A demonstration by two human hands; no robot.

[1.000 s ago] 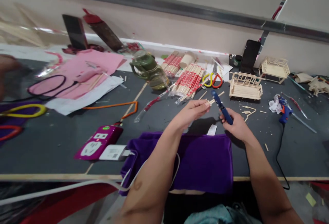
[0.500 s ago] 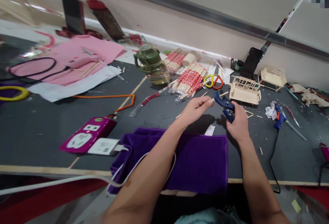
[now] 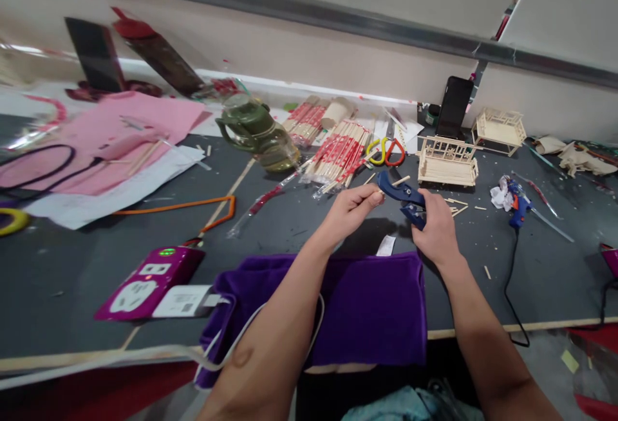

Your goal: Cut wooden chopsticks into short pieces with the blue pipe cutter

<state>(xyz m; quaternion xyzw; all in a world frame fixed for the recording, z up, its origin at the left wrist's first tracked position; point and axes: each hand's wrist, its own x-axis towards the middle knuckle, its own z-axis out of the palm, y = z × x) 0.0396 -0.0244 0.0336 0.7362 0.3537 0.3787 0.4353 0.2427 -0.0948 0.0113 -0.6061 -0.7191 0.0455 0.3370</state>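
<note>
My right hand [image 3: 436, 224] is wrapped round the handles of a blue hand cutter [image 3: 393, 187], held above the dark table. Pinched in my left hand [image 3: 355, 208] is a thin wooden stick [image 3: 400, 181]; its free end shows past the cutter's head, while the stretch at the blade is hidden. Short cut sticks [image 3: 458, 206] lie just beyond my right hand. A miniature wooden bench [image 3: 447, 167] stands behind them, with a second small wooden piece [image 3: 499, 131] at its right. A purple cloth [image 3: 374, 305] lies below my forearms.
Packs of sticks [image 3: 342, 147] lie beside scissors with yellow and red handles [image 3: 386, 152]. A green-topped jug [image 3: 261, 131] stands left of them. To the right is a blue glue gun [image 3: 519, 210] with its cord. A purple power strip [image 3: 149, 279] and white cable occupy the left front.
The view has shifted, so the table items sit further left in the picture. The stick now shows less length between my left fingers and the cutter, and my left hand is nearer the cutter.
</note>
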